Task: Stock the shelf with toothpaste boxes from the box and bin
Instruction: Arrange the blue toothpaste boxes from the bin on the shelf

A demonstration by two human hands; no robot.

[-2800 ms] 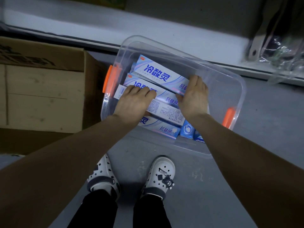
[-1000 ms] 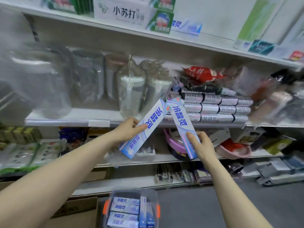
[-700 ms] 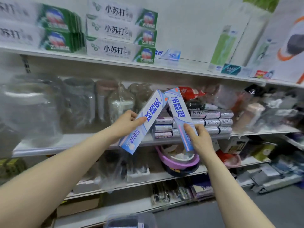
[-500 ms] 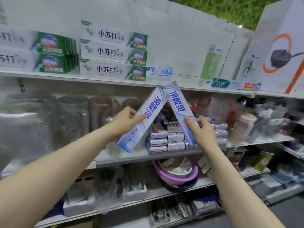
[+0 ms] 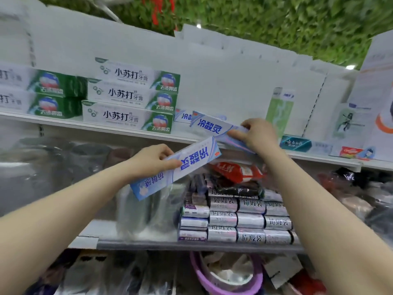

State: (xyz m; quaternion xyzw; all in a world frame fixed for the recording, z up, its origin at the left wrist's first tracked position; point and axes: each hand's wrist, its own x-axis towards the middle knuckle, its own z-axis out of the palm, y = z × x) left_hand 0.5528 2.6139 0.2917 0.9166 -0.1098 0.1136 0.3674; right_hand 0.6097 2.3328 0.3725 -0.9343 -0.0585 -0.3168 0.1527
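My right hand [image 5: 256, 135] grips a white-and-blue toothpaste box [image 5: 209, 126] and holds it at the front edge of the top shelf [image 5: 127, 133], just right of a stack of green-and-white toothpaste boxes [image 5: 129, 103]. Another box of the same blue kind [image 5: 183, 116] lies on the shelf behind it. My left hand [image 5: 151, 160] holds a second blue toothpaste box [image 5: 180, 167], tilted, below the shelf edge. The bin and the cardboard box are out of view.
More green boxes [image 5: 42, 92] stand at the far left of the top shelf. Small teal and red packs [image 5: 295, 143] lie on it at the right. The shelf below carries stacked silver rolls [image 5: 236, 218], a red packet [image 5: 236, 170] and plastic-wrapped goods [image 5: 146, 209].
Both hands rose from the bin on the floor to the shelves. My right hand has swung its box flat up to the top shelf edge; my left hand's box has tilted lower.
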